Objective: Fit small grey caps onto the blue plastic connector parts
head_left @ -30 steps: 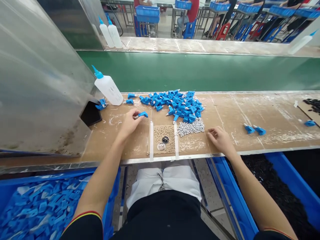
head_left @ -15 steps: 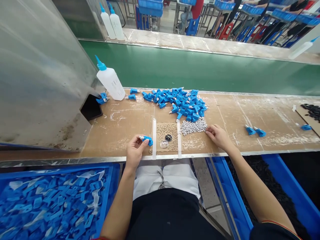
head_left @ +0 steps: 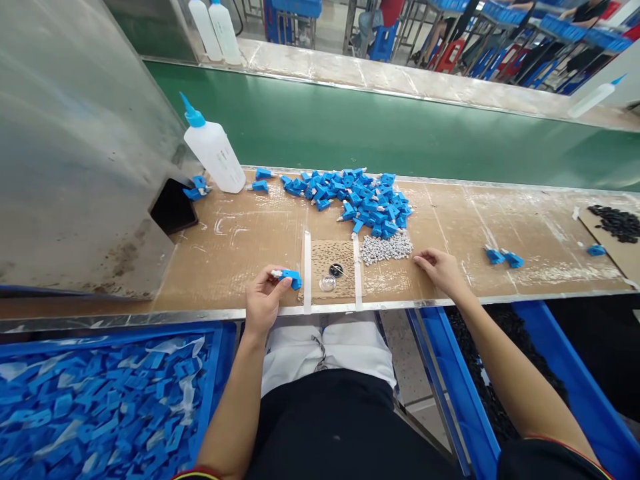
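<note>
My left hand is closed on a blue plastic part with a white tip, held between thumb and fingers over the table's front edge. My right hand has thumb and forefinger pressed together just right of a patch of small grey pellets; whatever they pinch is too small to make out. Between the hands, a piece of pitted brown board lies between two white strips. On it are a small black dish, a clear round dish and a thin stick. A heap of blue parts lies behind the pellets.
A white squeeze bottle stands at the back left by a metal housing. A green belt runs behind the table. Below are a blue bin of blue parts at left and a blue bin of black pieces at right.
The whole view has shifted slightly. My right fingers have drawn a little away from the pellets' edge. My left hand has moved slightly left, still holding the blue part.
</note>
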The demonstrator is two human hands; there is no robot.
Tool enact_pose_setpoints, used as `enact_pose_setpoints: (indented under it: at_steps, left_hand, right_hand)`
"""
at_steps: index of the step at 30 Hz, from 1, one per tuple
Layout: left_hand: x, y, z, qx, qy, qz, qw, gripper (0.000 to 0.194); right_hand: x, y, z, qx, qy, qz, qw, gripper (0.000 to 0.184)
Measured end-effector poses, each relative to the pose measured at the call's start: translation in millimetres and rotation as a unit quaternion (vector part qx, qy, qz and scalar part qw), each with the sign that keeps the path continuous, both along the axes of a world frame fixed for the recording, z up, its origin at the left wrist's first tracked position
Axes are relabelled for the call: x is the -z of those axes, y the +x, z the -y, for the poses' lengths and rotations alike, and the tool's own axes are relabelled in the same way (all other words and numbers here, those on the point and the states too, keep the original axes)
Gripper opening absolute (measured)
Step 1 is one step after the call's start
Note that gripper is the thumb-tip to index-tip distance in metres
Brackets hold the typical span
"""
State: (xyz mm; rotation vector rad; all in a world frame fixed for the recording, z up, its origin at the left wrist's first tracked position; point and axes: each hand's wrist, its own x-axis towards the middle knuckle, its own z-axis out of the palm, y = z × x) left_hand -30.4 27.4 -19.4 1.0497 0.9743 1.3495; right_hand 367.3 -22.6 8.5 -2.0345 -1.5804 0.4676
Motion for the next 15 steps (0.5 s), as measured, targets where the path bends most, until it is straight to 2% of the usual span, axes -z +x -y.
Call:
enact_pose_setpoints:
  at_steps: [6, 11, 15]
  left_hand:
    - [0.6, -2.5, 1.9, -0.030, 0.036, 0.040, 0.998, 0.040]
    - [2.8, -2.8, 2.5, -0.014, 0.030, 0.045, 0.998, 0.038]
    - [3.5, -2.6, 3.7, -0.006, 0.031, 0.052, 0.998, 0.038]
  right_hand:
    - [-13.0, 8.9, -9.4, -0.081, -0.069, -0.011, 0.994, 0.029]
    - [-18.5, 8.7, -18.2, -0.135, -0.121, 0.060, 0.982, 0.014]
    - [-21.7, 11.6, -21.1, -0.141, -0.146, 0.122, 0.971, 0.013]
